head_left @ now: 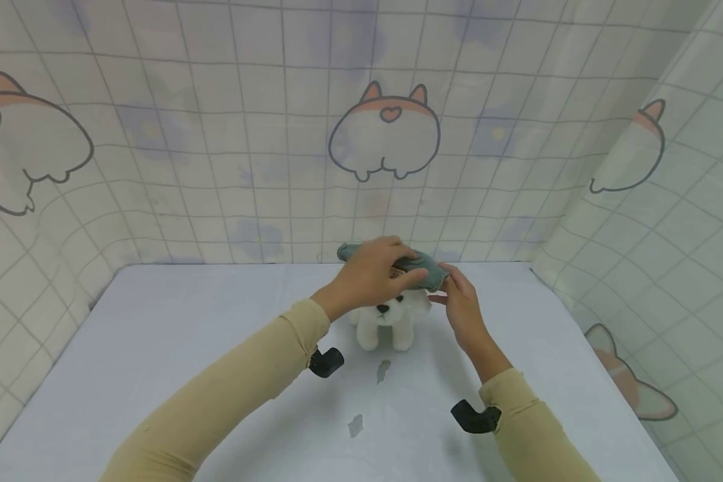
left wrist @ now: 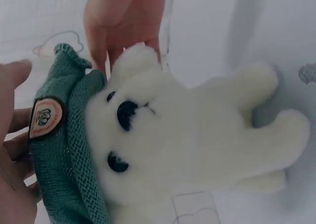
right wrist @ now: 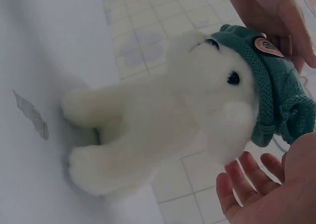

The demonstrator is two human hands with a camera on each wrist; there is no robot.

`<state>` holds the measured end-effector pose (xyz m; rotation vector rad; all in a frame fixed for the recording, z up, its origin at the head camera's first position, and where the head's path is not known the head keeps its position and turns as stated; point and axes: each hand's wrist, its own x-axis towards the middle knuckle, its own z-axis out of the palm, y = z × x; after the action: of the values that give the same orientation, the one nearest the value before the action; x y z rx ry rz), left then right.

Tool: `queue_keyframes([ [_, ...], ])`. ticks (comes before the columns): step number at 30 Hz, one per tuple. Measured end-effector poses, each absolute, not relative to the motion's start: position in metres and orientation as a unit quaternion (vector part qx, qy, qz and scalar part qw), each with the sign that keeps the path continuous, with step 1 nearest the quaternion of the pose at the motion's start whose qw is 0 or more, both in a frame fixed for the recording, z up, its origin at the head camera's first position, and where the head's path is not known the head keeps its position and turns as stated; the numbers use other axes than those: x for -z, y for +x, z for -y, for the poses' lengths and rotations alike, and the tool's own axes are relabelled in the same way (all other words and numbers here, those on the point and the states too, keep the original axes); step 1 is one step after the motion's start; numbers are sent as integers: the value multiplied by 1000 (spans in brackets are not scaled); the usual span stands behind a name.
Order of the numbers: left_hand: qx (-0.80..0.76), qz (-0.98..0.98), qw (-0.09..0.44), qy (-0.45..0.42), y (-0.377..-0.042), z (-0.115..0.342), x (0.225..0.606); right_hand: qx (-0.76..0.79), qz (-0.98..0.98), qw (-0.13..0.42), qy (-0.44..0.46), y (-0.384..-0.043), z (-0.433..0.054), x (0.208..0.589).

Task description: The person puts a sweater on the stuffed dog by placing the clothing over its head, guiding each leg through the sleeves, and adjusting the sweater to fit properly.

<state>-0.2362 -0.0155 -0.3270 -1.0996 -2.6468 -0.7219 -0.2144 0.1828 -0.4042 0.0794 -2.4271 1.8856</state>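
In front of me the pale grey tabletop [head_left: 156,348] carries a white plush toy dog [head_left: 388,327] standing near its far edge — and two small grey scraps [head_left: 383,370] nearer me.

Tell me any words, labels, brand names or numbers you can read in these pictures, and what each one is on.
Round patch on the front of the green knitted hat: it carries a small emblem ringed by lettering, too small and blurred to read in any view.
White plush dog: no text visible.
Grid-patterned backdrop: only cartoon drawings, no words or numbers.
Nothing else readable.
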Motion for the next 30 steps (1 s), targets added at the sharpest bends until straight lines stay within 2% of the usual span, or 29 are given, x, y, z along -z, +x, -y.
queue_keyframes([
  [4,269,885,135,-356,-241,21,326,-615,785,58,35,-218,-185,395],
  [8,268,894,144,-328,-248,27,325,-607,790,72,40,-221,-183,383],
  [20,296,913,54,-275,-272,48,337,-550,830,73,51,-225,-167,362],
  [26,348,890,-10,-295,-272,55,341,-554,826,71,80,-224,-164,365],
  [30,351,884,-21,-309,-270,57,345,-525,843,81,88,-223,-161,369],
])
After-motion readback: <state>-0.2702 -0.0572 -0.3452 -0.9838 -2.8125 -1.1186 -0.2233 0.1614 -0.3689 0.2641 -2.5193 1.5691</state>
